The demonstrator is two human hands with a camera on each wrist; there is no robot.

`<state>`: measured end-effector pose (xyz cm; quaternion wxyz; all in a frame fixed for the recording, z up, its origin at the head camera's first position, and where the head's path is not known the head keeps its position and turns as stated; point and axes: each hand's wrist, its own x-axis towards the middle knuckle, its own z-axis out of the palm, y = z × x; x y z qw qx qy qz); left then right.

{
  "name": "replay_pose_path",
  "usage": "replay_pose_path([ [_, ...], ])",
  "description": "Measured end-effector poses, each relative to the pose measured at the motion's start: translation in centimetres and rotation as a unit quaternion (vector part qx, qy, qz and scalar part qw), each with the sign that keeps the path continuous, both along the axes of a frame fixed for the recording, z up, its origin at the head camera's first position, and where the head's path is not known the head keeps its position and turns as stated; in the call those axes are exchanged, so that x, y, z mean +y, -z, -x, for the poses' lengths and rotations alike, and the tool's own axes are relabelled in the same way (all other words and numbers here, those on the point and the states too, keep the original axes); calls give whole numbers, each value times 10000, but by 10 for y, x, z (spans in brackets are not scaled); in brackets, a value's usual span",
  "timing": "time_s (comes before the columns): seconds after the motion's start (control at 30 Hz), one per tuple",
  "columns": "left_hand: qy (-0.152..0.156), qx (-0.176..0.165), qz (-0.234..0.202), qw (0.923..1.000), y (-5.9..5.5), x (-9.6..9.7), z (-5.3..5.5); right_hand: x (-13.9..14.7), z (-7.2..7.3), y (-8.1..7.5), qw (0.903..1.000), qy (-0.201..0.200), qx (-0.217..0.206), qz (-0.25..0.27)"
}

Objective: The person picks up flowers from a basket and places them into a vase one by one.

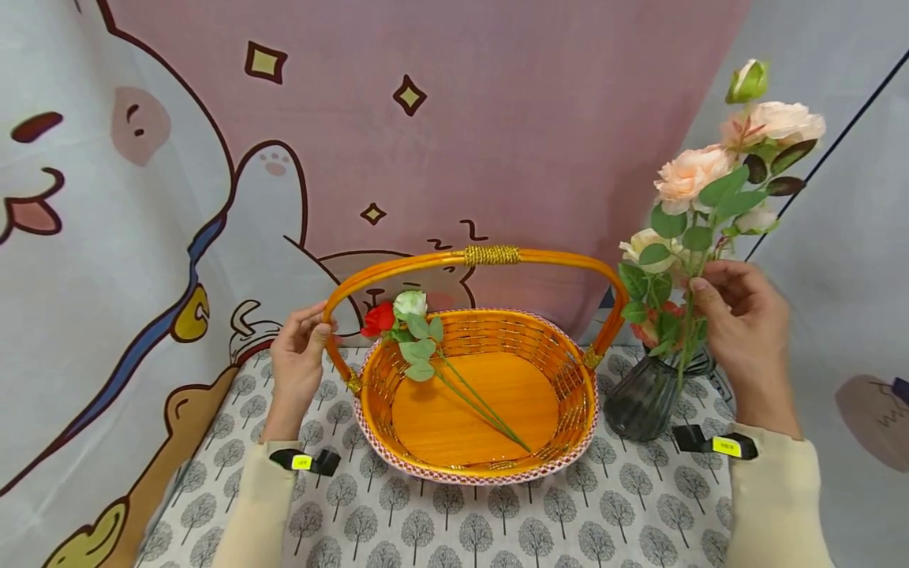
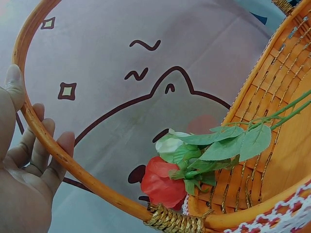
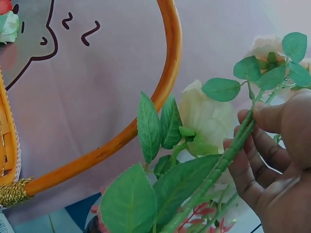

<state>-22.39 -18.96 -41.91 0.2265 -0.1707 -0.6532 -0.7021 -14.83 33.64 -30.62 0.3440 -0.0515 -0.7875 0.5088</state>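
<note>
My left hand (image 1: pixel 298 359) grips the left side of the arched handle (image 2: pixel 51 141) of an orange woven basket (image 1: pixel 472 476). Thumb and fingers lie on opposite sides of the cane. Inside the basket, a red rose (image 1: pixel 378 319) and a white rose (image 1: pixel 410 302) lean over the back left rim, their green stems crossing the bottom. To the right, my right hand (image 1: pixel 753 335) pinches a green flower stem (image 3: pixel 228 155) below peach blooms (image 1: pixel 692 180). Below it stands a dark glass vase (image 1: pixel 642 398) with more flowers; whether the pinched stem's lower end is inside cannot be told.
A tree-print cloth (image 1: pixel 419 525) covers the table under the basket and vase. Behind hangs a cartoon-printed curtain (image 1: pixel 525 118). The basket's handle, wrapped in gold cord (image 1: pixel 491 255) at its top, arches up between the two hands.
</note>
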Motion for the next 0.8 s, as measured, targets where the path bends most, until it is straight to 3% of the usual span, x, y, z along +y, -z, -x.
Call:
replay_pose_path([
  [0.13, 21, -72, -35, 10000, 0, 0, 0, -3, 4, -5, 9998, 82, 89, 132],
  [0.23, 48, -135, -68, 9999, 0, 0, 0, -4, 6, -6, 9997, 172, 66, -138],
  [0.57, 118, -75, -55, 9999, -1, 0, 0, -8, 13, -5, 9982, -173, 564, 61],
  [0.8, 56, -114, -41, 9999, 0, 0, 0, -11, 14, 6, 9989, -43, 366, -301],
])
